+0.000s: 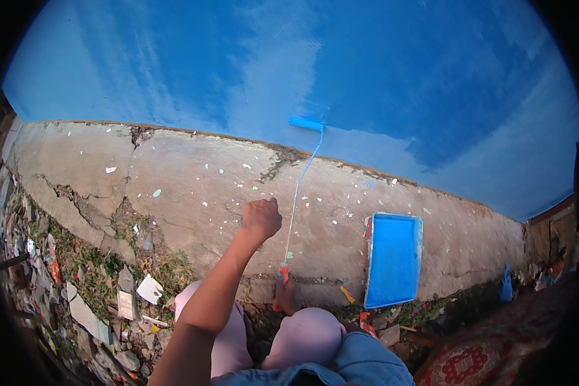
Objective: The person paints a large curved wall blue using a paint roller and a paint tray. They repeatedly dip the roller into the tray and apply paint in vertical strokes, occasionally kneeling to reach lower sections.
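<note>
My right hand (286,292) grips the orange handle of a paint roller (306,123), low in front of my knees. The roller's long wire frame reaches up to the wall, and its blue-coated cover lies against the blue-painted wall (376,62) near the bottom edge. My left hand (262,218) is closed in a fist above the concrete ledge, left of the wire frame, with nothing visible in it. Right of the roller, a paint tray (395,260) coated with blue paint rests on the ledge. The blue on the wall varies between darker and paler patches.
A cracked concrete ledge (198,193) with scattered paint flakes runs along the wall's foot. A yellow-handled object (347,294) lies left of the tray. Rubble (89,316), weeds and litter cover the ground at lower left. Red patterned fabric (468,362) is at lower right.
</note>
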Demonstrator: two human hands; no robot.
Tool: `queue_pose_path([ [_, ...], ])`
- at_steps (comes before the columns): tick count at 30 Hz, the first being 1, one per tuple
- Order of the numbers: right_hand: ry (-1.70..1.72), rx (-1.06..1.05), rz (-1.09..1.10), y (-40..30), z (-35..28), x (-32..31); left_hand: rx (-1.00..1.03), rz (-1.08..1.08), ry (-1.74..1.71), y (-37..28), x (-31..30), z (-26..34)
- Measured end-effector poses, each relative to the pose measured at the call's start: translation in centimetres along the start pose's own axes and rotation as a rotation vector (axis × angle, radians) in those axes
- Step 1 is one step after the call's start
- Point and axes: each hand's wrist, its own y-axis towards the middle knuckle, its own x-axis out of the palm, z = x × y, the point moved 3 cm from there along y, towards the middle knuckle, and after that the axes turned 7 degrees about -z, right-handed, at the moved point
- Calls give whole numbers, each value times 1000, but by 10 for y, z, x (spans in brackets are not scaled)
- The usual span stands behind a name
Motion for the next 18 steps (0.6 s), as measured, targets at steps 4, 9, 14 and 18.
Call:
queue_pose_path([
  [4, 43, -2, -4, 0, 12, 1, -14, 9, 18, -1, 0, 0],
  [9, 12, -41, -4, -9, -12, 7, 2, -8, 26, -1, 3, 1],
  [14, -22, -98, 53, -13, -4, -10, 51, -8, -4, 3, 9, 4],
  [18, -108, -284, 34, -4, -40, -6, 29, -13, -4, 2, 6, 6],
])
